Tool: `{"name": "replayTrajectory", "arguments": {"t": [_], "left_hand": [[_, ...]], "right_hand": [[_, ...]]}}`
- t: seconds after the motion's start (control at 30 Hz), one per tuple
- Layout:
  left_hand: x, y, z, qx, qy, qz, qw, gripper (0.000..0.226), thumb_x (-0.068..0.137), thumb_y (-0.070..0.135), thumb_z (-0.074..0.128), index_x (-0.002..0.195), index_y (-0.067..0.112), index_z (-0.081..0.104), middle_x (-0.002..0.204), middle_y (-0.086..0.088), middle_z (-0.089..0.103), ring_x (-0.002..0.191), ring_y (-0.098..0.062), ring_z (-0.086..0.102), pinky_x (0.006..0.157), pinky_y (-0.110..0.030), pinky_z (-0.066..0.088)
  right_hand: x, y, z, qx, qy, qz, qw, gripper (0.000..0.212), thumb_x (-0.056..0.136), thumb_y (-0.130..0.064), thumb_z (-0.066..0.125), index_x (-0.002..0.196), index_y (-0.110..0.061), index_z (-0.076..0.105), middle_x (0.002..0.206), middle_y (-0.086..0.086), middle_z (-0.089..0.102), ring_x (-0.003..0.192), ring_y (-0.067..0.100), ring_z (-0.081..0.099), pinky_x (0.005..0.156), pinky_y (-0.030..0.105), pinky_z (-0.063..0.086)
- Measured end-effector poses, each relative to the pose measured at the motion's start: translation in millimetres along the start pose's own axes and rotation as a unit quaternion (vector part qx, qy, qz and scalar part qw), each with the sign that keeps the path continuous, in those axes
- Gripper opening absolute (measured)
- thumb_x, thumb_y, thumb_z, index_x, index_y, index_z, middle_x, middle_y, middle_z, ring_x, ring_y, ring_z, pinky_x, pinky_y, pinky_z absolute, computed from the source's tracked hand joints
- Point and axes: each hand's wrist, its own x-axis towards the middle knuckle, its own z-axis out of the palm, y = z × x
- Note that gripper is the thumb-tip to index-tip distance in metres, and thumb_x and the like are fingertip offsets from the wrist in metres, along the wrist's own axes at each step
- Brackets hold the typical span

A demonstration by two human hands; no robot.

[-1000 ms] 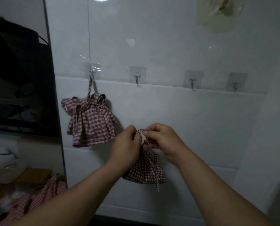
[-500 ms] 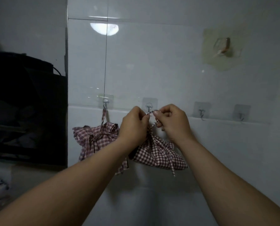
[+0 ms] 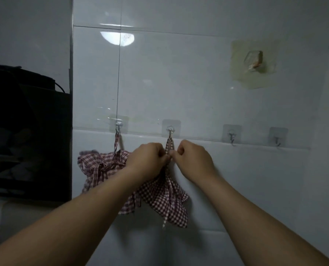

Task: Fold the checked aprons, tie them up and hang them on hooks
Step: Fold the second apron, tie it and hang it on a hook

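under the second hook (image 3: pixel 170 129), the apron's loop (image 3: pixel 169 144) runs straight up to it; left grip (image 3: pixel 147 160) and right grip (image 3: pixel 193 160) both pinch the loop, equally near, bundle (image 3: pixel 165 196) hanging below.

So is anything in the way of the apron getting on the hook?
Nothing visible. Its strap already reaches the second hook, with the left hand and right hand pinching it just below. The other apron hangs from the neighbouring hook, off to the side.
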Motion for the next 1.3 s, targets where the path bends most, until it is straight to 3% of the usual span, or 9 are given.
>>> {"name": "replayTrajectory", "arguments": {"t": [0.2, 0.3, 0.47, 0.57, 0.67, 0.8, 0.93, 1.03, 1.3], "left_hand": [[-102, -2, 12, -0.201, 0.324, -0.070, 0.922, 0.040, 0.090, 0.036, 0.074, 0.121, 0.020, 0.055, 0.114, 0.004, 0.051, 0.100, -0.013, 0.053, 0.087, -0.030, 0.045], [-133, 8, 33, -0.380, 0.201, -0.204, 0.880, 0.057, 0.084, 0.047, 0.079, 0.123, 0.027, 0.044, 0.114, 0.013, 0.054, 0.099, 0.001, 0.055, 0.079, -0.017, 0.043], [-114, 4, 42, -0.407, 0.162, -0.149, 0.887, 0.042, 0.092, 0.002, 0.065, 0.121, 0.029, 0.055, 0.111, 0.009, 0.069, 0.101, -0.002, 0.065, 0.085, -0.024, 0.051], [-82, -5, 27, -0.412, 0.103, -0.111, 0.898, 0.043, 0.094, 0.001, 0.057, 0.126, 0.030, 0.056, 0.112, 0.004, 0.069, 0.101, -0.012, 0.067, 0.084, -0.033, 0.055], [-53, -12, 30, -0.308, 0.097, -0.084, 0.943, 0.054, 0.096, 0.002, 0.055, 0.144, 0.025, 0.044, 0.125, -0.004, 0.060, 0.108, -0.019, 0.062, 0.087, -0.026, 0.050], [-60, -13, 60, -0.091, 0.217, -0.010, 0.972, 0.067, 0.084, 0.000, 0.066, 0.144, 0.025, 0.051, 0.134, -0.006, 0.043, 0.122, -0.025, 0.046, 0.102, -0.038, 0.044], [-63, -28, 73, -0.100, 0.221, 0.000, 0.970, 0.060, 0.086, 0.005, 0.067, 0.139, 0.030, 0.054, 0.126, -0.003, 0.045, 0.115, -0.030, 0.053, 0.099, -0.048, 0.051], [-70, -31, 69, -0.107, 0.258, 0.005, 0.960, 0.058, 0.085, 0.002, 0.070, 0.138, 0.023, 0.056, 0.125, -0.004, 0.046, 0.115, -0.028, 0.052, 0.099, -0.045, 0.049], [-74, -44, 64, -0.103, 0.133, 0.072, 0.983, 0.060, 0.089, 0.000, 0.062, 0.146, 0.021, 0.055, 0.124, -0.004, 0.051, 0.109, -0.025, 0.059, 0.096, -0.030, 0.049]], "right_hand": [[-48, 30, 24, 0.115, -0.116, 0.024, 0.986, 0.021, 0.098, -0.049, 0.059, 0.099, -0.030, 0.069, 0.094, -0.015, 0.072, 0.086, 0.004, 0.065, 0.075, 0.029, 0.053], [-53, 32, 29, 0.207, -0.137, 0.068, 0.966, 0.017, 0.097, -0.047, 0.062, 0.102, -0.033, 0.069, 0.096, -0.016, 0.071, 0.087, -0.002, 0.065, 0.077, 0.024, 0.051], [-56, 33, 27, 0.245, -0.133, 0.072, 0.958, 0.019, 0.093, -0.043, 0.066, 0.106, -0.030, 0.070, 0.102, -0.006, 0.069, 0.089, 0.008, 0.067, 0.085, 0.031, 0.053], [-55, 35, 12, 0.338, -0.152, 0.106, 0.923, 0.016, 0.093, -0.036, 0.070, 0.106, -0.027, 0.070, 0.097, -0.010, 0.075, 0.084, 0.004, 0.070, 0.075, 0.025, 0.052], [-55, 41, 12, 0.307, -0.134, 0.106, 0.936, 0.012, 0.093, -0.024, 0.073, 0.091, -0.012, 0.068, 0.079, 0.004, 0.071, 0.070, 0.012, 0.063, 0.066, 0.029, 0.046], [-69, 38, 32, 0.242, -0.123, 0.097, 0.958, 0.001, 0.089, -0.025, 0.071, 0.090, -0.024, 0.070, 0.073, -0.001, 0.069, 0.061, 0.007, 0.059, 0.064, 0.030, 0.047], [-73, 38, 35, 0.207, -0.093, 0.102, 0.969, 0.009, 0.090, -0.027, 0.069, 0.085, -0.027, 0.062, 0.069, -0.011, 0.064, 0.060, -0.003, 0.057, 0.057, 0.020, 0.042], [-75, 40, 33, 0.185, -0.033, 0.094, 0.978, 0.022, 0.088, -0.035, 0.071, 0.087, -0.024, 0.052, 0.074, -0.006, 0.060, 0.066, 0.009, 0.057, 0.064, 0.033, 0.047], [-74, 48, 38, 0.171, -0.067, 0.117, 0.976, 0.024, 0.092, -0.037, 0.069, 0.086, -0.019, 0.055, 0.072, -0.003, 0.063, 0.070, 0.019, 0.059, 0.066, 0.035, 0.047]]}}
